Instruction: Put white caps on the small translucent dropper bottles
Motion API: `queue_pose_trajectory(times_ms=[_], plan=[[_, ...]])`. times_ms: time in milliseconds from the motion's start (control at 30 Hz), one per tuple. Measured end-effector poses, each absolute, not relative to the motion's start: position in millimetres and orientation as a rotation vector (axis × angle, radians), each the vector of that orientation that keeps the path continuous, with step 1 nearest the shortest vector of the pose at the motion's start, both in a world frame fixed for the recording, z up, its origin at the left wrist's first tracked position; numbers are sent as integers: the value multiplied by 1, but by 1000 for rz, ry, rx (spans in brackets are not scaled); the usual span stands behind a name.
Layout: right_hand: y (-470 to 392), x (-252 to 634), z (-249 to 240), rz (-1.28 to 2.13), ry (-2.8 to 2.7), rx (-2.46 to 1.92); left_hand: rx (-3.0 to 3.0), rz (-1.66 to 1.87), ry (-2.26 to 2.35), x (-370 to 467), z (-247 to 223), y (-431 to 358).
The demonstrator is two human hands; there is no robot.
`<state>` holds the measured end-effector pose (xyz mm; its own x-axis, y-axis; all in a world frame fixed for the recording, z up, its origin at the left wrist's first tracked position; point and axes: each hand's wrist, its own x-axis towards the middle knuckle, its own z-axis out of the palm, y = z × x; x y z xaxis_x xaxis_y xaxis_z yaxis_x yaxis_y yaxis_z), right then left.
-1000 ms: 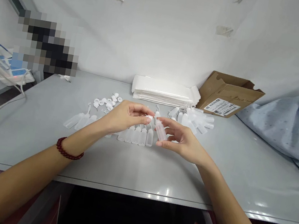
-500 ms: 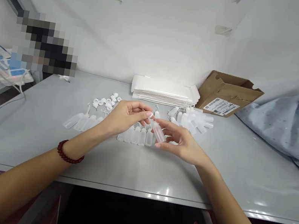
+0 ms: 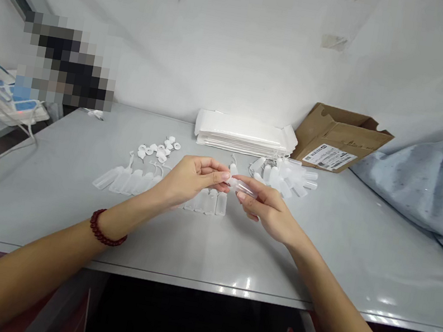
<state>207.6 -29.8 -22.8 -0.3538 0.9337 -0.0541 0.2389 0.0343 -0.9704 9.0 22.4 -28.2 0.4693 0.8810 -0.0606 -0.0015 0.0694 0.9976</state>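
My right hand (image 3: 271, 209) is closed around a small translucent plastic bottle (image 3: 246, 189), which lies nearly level with its neck towards the left. At that neck, my left hand (image 3: 198, 179) pinches a small white cap, mostly hidden by the fingers. Below and behind the hands runs a row of similar bottles (image 3: 200, 202), partly covered by my left hand and wrist. More bottles of the row (image 3: 132, 182) lie left of my wrist. Several loose white caps (image 3: 160, 151) are scattered beyond my left hand. A heap of bottles (image 3: 287, 178) lies beyond my right hand.
White padded envelopes (image 3: 246, 135) are stacked against the wall. Beside them an open cardboard box (image 3: 336, 140) leans, with light blue fabric (image 3: 427, 178) to its right. A power strip with cables (image 3: 15, 100) sits at the far left. The grey table's front edge (image 3: 201, 285) runs before me.
The bottle in my right hand has tipped from slanted to nearly level, and its neck now meets my left fingertips. My left hand has shifted slightly right and closer to it.
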Motion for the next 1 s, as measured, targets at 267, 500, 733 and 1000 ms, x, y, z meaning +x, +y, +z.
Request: queue_pose_trajectory(times_ms=[267,500,733,1000], plan=[[-33,203,-26,1198,-1755,-1271,1495,846,902,10,-26,19],[-32,197,-26,1632,-1278,-1005,1582,953,805,11,-24,18],[-28,201,-24,1924,-1012,-913,1801,1058,733,10,-26,16],[-33,198,-27,1195,-1608,-1139,1832,965,932,7,-18,19]])
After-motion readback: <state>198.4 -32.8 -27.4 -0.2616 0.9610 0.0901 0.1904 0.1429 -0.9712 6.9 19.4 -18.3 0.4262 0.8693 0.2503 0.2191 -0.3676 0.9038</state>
